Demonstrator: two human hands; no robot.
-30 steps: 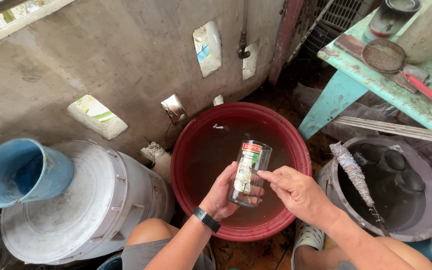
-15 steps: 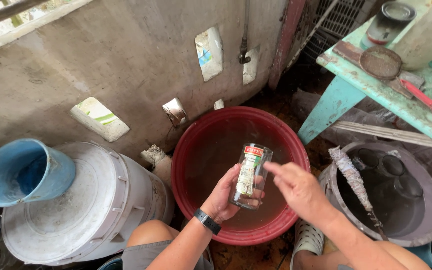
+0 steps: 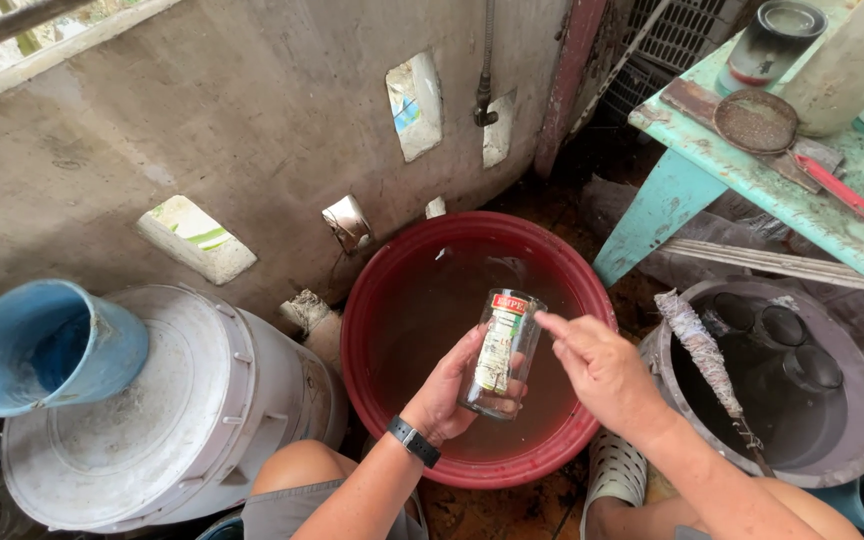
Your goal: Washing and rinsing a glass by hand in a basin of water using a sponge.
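Since prev. frame, right hand (image 3: 600,368) has lifted off the glass jar (image 3: 500,352) and hovers just beside its rim, fingers loosely extended, index pointing at the top, gripping nothing. Left hand (image 3: 449,392) wraps the jar from below, holding it tilted over the red basin (image 3: 372,300) of brownish water. White bucket (image 3: 167,410) w/ blue pitcher (image 3: 47,345) at left; grey tub (image 3: 857,400) at right.

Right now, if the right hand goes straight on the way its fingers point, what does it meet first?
The right hand points left toward the glass jar held in the left hand. Its fingers are already at the jar's upper side, so the jar probably comes first; depth is unclear.
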